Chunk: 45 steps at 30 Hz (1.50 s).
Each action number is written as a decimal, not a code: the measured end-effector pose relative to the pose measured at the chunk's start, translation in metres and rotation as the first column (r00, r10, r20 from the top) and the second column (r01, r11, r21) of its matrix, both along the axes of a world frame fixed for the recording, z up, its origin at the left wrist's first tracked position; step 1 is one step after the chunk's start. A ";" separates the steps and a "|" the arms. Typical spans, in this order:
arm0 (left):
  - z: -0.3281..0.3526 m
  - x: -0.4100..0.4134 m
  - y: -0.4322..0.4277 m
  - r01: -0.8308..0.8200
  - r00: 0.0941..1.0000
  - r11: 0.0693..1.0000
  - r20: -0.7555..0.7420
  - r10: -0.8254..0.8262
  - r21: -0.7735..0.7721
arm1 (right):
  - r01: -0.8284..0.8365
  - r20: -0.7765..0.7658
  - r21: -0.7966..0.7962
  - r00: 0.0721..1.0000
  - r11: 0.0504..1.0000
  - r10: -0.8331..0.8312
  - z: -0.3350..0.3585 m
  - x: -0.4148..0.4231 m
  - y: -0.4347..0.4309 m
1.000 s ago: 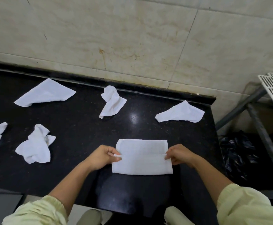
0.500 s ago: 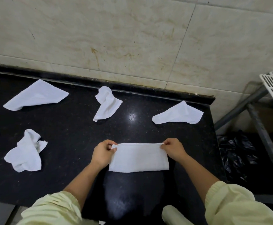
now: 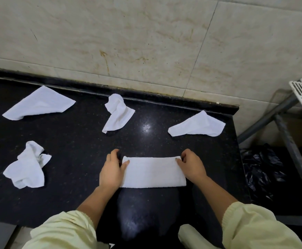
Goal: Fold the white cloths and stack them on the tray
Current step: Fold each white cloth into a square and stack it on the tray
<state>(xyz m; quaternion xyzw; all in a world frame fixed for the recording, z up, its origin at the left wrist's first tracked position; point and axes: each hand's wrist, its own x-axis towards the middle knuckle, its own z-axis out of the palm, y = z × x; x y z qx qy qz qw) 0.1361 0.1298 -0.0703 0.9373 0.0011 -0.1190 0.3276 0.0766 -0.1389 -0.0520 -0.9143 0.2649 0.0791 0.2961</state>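
fold may spring open
your left hand (image 3: 111,170) and right hand (image 3: 191,166) pinch the far corners of the folded white cloth (image 3: 153,172), flat on the surface (image 3: 82,141); release unevenly and the layers skew. no tray visible.

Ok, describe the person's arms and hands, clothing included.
Both hands are bare: no gloves, rings or watch show on the left hand or right hand. The left sleeve and right sleeve are pale yellow, loose, bunched above the bare forearms, with gathered cuffs.
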 end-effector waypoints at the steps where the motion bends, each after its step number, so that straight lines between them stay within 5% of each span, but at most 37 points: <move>1: 0.002 -0.005 0.002 0.032 0.999 0.999 0.039 -0.033 0.033 | -0.038 0.040 -0.063 0.998 0.997 0.041 0.003 -0.003 0.001; 6: 0.000 -0.042 0.008 0.260 0.934 0.953 0.211 -0.289 0.157 | -0.329 0.084 -0.235 0.930 0.914 0.357 0.005 -0.033 0.024; 10: -0.012 -0.056 0.015 0.255 0.945 0.947 0.158 -0.287 0.196 | -0.455 -0.040 -0.250 0.887 0.854 0.461 -0.010 -0.056 0.035; 17: -0.013 -0.055 0.025 0.229 0.972 0.960 0.010 -0.234 0.159 | -0.148 -0.036 -0.055 0.989 0.987 0.146 -0.004 -0.067 0.015; 25: -0.011 -0.048 0.026 0.194 0.979 0.977 -0.080 -0.187 0.085 | 0.195 -0.143 0.067 0.972 0.979 -0.184 0.004 -0.052 0.025; 32: -0.007 -0.044 0.026 0.205 0.974 0.974 -0.114 -0.194 0.092 | 0.342 -0.285 0.229 0.919 0.911 -0.273 0.007 -0.035 0.028; 37: -0.006 -0.043 0.028 0.195 0.974 0.979 -0.129 -0.186 0.063 | 0.426 -0.243 0.457 0.904 0.780 -0.352 0.002 -0.036 0.022; 45: -0.003 -0.035 0.033 0.089 0.977 0.996 -0.193 -0.092 -0.026 | 0.472 -0.262 0.581 0.880 0.663 -0.397 0.011 -0.038 0.017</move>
